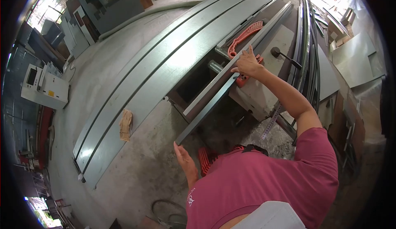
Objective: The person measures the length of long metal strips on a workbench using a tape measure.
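A long grey metal bar (208, 108) runs out from the machine toward me. At its near end is my left hand (186, 162), fingers stretched out and fingertips touching or very close to the bar's tip. My right hand (247, 65) rests over the machine's long metal rail (231, 70) with the index finger extended and the fingers apart. Just below that hand sits a red clamp-like part (242, 80), partly covered by it. Beyond lies a curved red ribbed piece (247, 35). What lies under my right palm is hidden.
Long sheet-metal panels (165, 70) stretch along the left, with a torn brown piece (126, 125) on them. A black-knobbed lever (284, 56) and long dark metal strips (307, 51) are at right. A measuring tape (272, 121) hangs near my right arm. A white machine box (45, 87) stands far left.
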A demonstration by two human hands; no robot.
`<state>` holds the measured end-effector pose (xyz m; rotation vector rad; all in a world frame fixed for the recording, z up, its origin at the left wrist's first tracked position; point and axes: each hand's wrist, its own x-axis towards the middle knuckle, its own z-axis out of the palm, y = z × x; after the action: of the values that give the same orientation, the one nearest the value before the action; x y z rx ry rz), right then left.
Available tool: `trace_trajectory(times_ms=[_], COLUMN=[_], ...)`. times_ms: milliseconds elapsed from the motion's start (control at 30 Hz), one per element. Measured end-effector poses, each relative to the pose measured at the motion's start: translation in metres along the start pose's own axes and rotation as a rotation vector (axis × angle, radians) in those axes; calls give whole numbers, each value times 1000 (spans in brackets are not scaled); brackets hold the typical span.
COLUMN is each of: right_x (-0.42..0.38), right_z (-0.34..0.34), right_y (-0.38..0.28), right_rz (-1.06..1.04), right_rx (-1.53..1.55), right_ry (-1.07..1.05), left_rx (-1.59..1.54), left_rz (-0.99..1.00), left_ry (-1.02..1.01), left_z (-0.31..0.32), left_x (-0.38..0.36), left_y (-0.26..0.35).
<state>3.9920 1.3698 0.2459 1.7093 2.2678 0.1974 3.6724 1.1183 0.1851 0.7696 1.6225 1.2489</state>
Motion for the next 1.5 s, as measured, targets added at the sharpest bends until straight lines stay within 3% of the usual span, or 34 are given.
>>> trace_trajectory(times_ms=[133,600,833,1000,1300,1500], right_x=[3,4,9,9,6,17], right_z=[-3,-4,7,11,30,37], right_y=[-3,21,33,47,76,113], right_rz=[22,115,179,253,273,236], right_rx=[-9,7,30,41,116,67], right_ry=[-16,-77,-99,-165,-112,-121], left_rx=[80,296,308,73,312,159], left_rz=[24,54,-2,-124,2,-126], left_ry=[33,-262,-387,-511,-455,-457], left_z=[-3,-14,-9,0,33,78], left_x=[1,15,23,30,35,34], left_y=[-1,27,33,20,17,35])
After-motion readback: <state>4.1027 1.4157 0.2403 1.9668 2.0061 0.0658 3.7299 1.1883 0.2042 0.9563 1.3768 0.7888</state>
